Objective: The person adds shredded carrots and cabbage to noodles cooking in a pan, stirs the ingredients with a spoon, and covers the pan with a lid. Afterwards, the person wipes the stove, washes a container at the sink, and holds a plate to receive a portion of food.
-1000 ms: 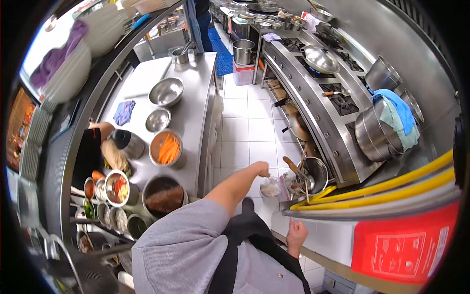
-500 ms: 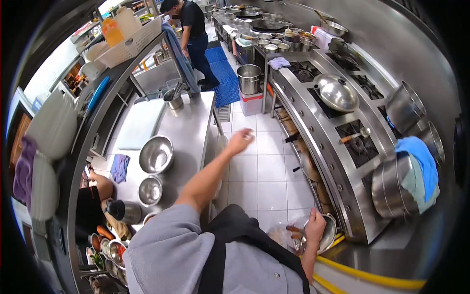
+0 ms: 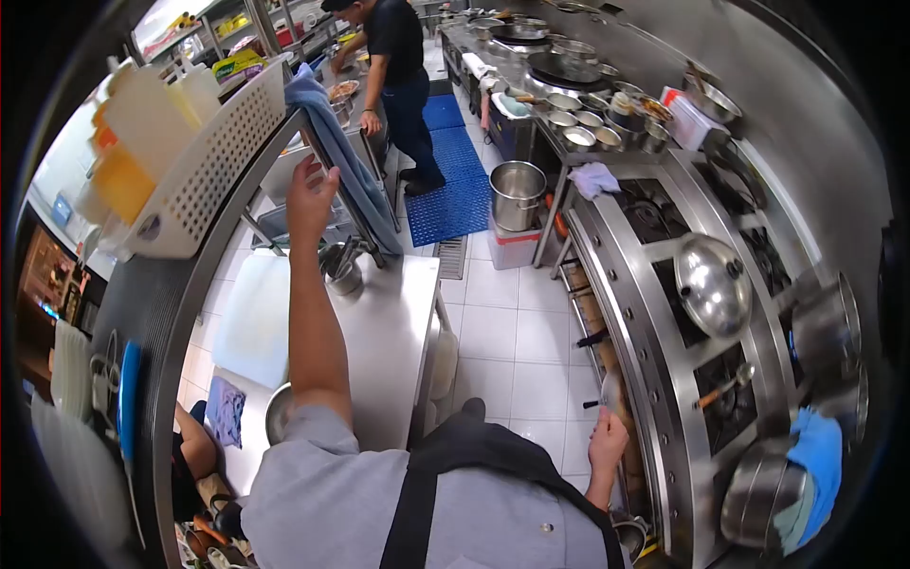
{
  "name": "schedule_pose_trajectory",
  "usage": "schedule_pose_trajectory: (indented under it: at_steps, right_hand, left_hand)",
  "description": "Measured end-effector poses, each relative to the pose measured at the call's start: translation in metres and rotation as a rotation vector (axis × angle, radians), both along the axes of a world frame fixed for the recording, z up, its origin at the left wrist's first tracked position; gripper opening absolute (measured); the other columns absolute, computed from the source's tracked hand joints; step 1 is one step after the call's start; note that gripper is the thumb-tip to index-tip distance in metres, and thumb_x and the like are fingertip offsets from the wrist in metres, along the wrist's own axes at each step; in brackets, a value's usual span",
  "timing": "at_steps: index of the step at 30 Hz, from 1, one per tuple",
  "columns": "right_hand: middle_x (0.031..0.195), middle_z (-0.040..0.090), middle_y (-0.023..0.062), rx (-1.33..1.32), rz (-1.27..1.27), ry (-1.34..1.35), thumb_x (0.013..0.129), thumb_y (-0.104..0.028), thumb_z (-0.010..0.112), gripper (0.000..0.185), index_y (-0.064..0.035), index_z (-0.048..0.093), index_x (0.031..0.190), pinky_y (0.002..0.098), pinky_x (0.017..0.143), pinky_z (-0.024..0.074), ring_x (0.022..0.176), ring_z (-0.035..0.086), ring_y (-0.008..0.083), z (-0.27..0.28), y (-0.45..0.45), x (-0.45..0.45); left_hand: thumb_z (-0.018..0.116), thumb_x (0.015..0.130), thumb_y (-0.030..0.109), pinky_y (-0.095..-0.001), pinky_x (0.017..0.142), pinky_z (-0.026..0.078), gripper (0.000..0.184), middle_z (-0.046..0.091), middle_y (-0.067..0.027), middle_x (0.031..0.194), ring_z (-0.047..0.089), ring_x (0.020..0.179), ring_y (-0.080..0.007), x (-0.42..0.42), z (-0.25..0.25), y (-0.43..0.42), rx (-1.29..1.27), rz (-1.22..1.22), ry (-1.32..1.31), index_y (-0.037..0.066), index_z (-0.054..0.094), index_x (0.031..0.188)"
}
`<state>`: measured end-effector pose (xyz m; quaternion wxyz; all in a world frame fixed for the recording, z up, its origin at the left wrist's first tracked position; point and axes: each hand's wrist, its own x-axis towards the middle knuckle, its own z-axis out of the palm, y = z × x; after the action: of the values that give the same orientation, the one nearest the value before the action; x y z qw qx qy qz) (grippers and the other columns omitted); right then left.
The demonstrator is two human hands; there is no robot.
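Note:
My left hand (image 3: 311,194) is raised in front of the upper shelf, fingers apart and holding nothing. It is close to a blue-grey towel (image 3: 346,161) draped over the shelf frame. To its left, a white perforated basket (image 3: 210,156) holds several bottles. A metal container with utensils (image 3: 341,270) stands on the steel table below that arm. Low on my right side, my right hand (image 3: 607,446) has its fingers curled in, with nothing visible in them. It hangs beside the stove front (image 3: 635,379), close to the pipe and valve handles.
Right of me runs a stove (image 3: 654,242) with a domed lid (image 3: 713,284), a ladle (image 3: 728,384) and pots. Ahead, a tall pot (image 3: 518,194) stands on a white box beside a blue mat (image 3: 450,185). A co-worker (image 3: 398,85) stands there. A white board (image 3: 254,308) lies at left.
I have moved forward along the aisle. My left hand has gone from over the floor, up and left to the shelf. The co-worker's arm now reaches over the far counter.

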<state>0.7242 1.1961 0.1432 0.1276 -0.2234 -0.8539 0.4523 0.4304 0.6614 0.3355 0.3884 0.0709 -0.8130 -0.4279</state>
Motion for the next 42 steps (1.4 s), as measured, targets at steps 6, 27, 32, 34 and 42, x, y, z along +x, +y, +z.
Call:
schedule_pose_trajectory:
  at_steps: [6, 27, 32, 34, 42]
  right_hand:
    - [0.055, 0.044, 0.0168, 0.053, 0.299, 0.055, 0.099, -0.024, 0.062, 0.041, 0.0018, 0.049, 0.069, 0.0408, 0.051, 0.0359, 0.048, 0.04, 0.0226, 0.04, -0.041, -0.155]
    - [0.105, 0.065, 0.0153, -0.07, 1.451, 0.907, 0.088, -0.034, 0.073, 0.04, -0.0015, 0.065, 0.109, 0.0438, 0.092, 0.0477, 0.095, 0.062, 0.0333, 0.192, -0.242, -0.592]
    - [0.097, 0.062, 0.0134, -0.098, 1.556, 1.172, 0.092, -0.058, 0.056, 0.058, -0.0019, 0.065, 0.1, 0.0462, 0.095, 0.0442, 0.089, 0.061, 0.0299, 0.161, -0.335, -0.605]
    - [0.095, 0.06, 0.013, -0.074, 1.668, 1.176, 0.092, -0.058, 0.054, 0.057, -0.0019, 0.064, 0.098, 0.0456, 0.092, 0.0439, 0.086, 0.059, 0.0291, 0.165, -0.355, -0.624]
    - [0.104, 0.058, 0.0196, -0.393, 2.033, 1.047, 0.091, -0.045, 0.062, 0.051, 0.0048, 0.06, 0.103, 0.0498, 0.098, 0.0407, 0.1, 0.056, 0.0375, 0.157, -0.482, -0.672]
  left_hand:
    - [0.064, 0.095, 0.009, -0.0309, 0.082, 0.052, 0.023, 0.069, -0.0108, 0.096, 0.067, 0.088, -0.0185, -0.037, -0.006, 0.013, -0.093, 0.038, 0.032, 0.001, 0.062, 0.116]
    - [0.066, 0.09, 0.02, -0.0402, 0.092, 0.052, 0.021, 0.066, -0.0109, 0.111, 0.063, 0.095, -0.0247, -0.166, -0.103, 0.083, 1.219, -0.034, 0.384, 0.007, 0.062, 0.106]
    - [0.067, 0.09, 0.021, -0.0402, 0.092, 0.052, 0.022, 0.066, -0.0106, 0.11, 0.063, 0.095, -0.0245, -0.192, -0.141, 0.079, 1.257, 0.107, 0.288, 0.007, 0.063, 0.106]
    - [0.067, 0.089, 0.022, -0.0402, 0.092, 0.052, 0.023, 0.066, -0.0105, 0.11, 0.063, 0.095, -0.0245, -0.199, -0.157, 0.068, 1.26, 0.162, 0.25, 0.007, 0.063, 0.106]
    - [0.069, 0.088, 0.024, -0.0401, 0.091, 0.052, 0.025, 0.066, -0.01, 0.108, 0.063, 0.095, -0.0242, -0.201, -0.207, 0.007, 1.309, 0.417, 0.092, 0.008, 0.063, 0.106]
